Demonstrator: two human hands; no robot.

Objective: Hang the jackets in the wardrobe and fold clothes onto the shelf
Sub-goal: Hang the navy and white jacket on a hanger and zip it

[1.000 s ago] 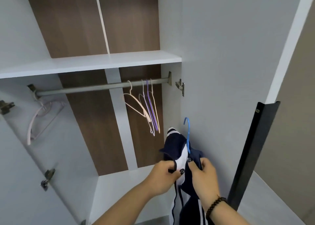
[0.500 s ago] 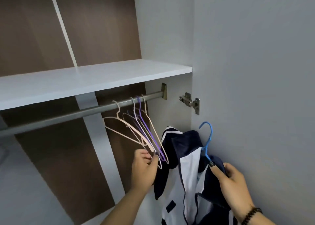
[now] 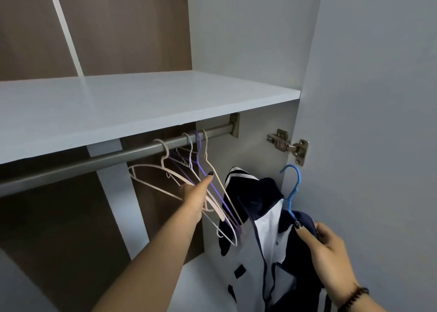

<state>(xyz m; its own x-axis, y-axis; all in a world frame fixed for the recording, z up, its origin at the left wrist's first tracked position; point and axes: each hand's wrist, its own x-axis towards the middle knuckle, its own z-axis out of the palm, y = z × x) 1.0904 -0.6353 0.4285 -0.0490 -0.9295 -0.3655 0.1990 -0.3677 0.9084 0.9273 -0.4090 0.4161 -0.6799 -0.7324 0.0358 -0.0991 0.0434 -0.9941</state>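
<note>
From the head camera, the inside of a wardrobe fills the view: a pale grey-white flat shelf (image 3: 146,108) runs across the middle, and directly under its front edge a grey metal hanging rail (image 3: 99,161) slopes from the 9 o'clock edge up toward a bracket right of centre. Four thin empty hangers (image 3: 189,169), pale pink, white and purple wire ones, hook over the rail's right end and fan down toward 5 o'clock.

The left hand (image 3: 196,193) reaches up from 6 o'clock with its fingers extended into that bunch, the forefinger pointing up along the purple hanger's neck and the palm against the pink arms; it presses on them rather than closing round any one (whether the thumb hooks a wire cannot be told).

At 4 o'clock the right hand (image 3: 324,243), with a dark bead bracelet (image 3: 354,297) at the wrist, pinches the shoulder of a navy-and-white zip jacket (image 3: 264,236) just below the neck of a bright blue plastic hanger (image 3: 294,188). The jacket hangs on that hanger, below the rail and to the right of the empty hangers, its blue hook free in the air just beneath a metal door hinge (image 3: 287,146) on the grey side panel.
</note>
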